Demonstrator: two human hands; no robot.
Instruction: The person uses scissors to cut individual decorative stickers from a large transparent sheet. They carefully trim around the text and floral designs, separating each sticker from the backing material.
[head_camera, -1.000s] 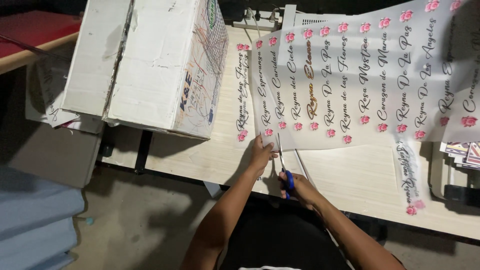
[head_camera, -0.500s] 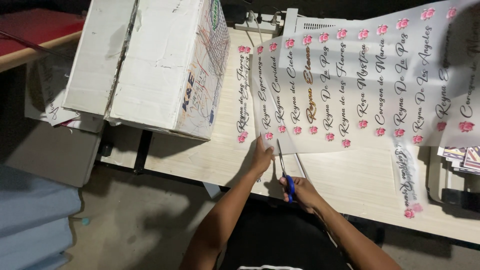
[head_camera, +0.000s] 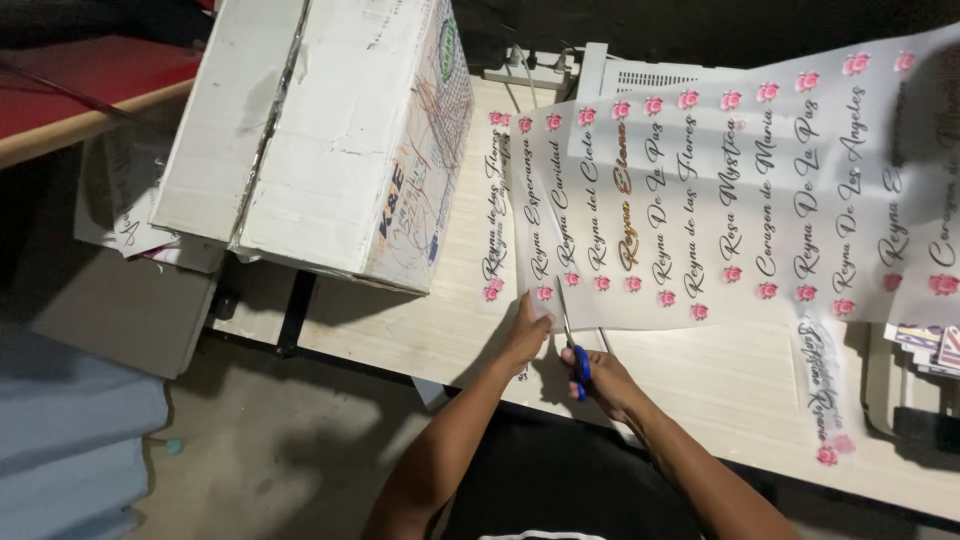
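Head view, left to right. A blue folded cloth (head_camera: 70, 440) is seen low on the floor side, then a large white cardboard box (head_camera: 310, 130) standing on the tabletop (head_camera: 720, 390), scuffed and scribbled on its near face.

Just right of the box, a translucent printed sheet (head_camera: 720, 190) is spread across the tabletop, carrying rows of script lettering with pink rose marks at both ends of each row. Its near left corner is pressed flat by the left hand (head_camera: 527, 335), fingers spread on the film, no clamped grip, just holding it down.

Blue-handled scissors (head_camera: 573, 350) are held in the right hand (head_camera: 603, 380), grip closed through the handles. The blades are entered into the sheet's near edge between two lettering columns; blade gap too small to tell.

Change against the earlier frames: both hands and the blades are placed slightly further up into the sheet, so the cut is judged to be advancing along one column, with the leftmost strip being separated. The sheet itself is unmoved.

Further right, one already separated strip (head_camera: 822, 390) is lying on the tabletop below the sheet. At the far right edge, a stack of printed cards (head_camera: 935, 348) and a dark device (head_camera: 925, 430) are partly in view.
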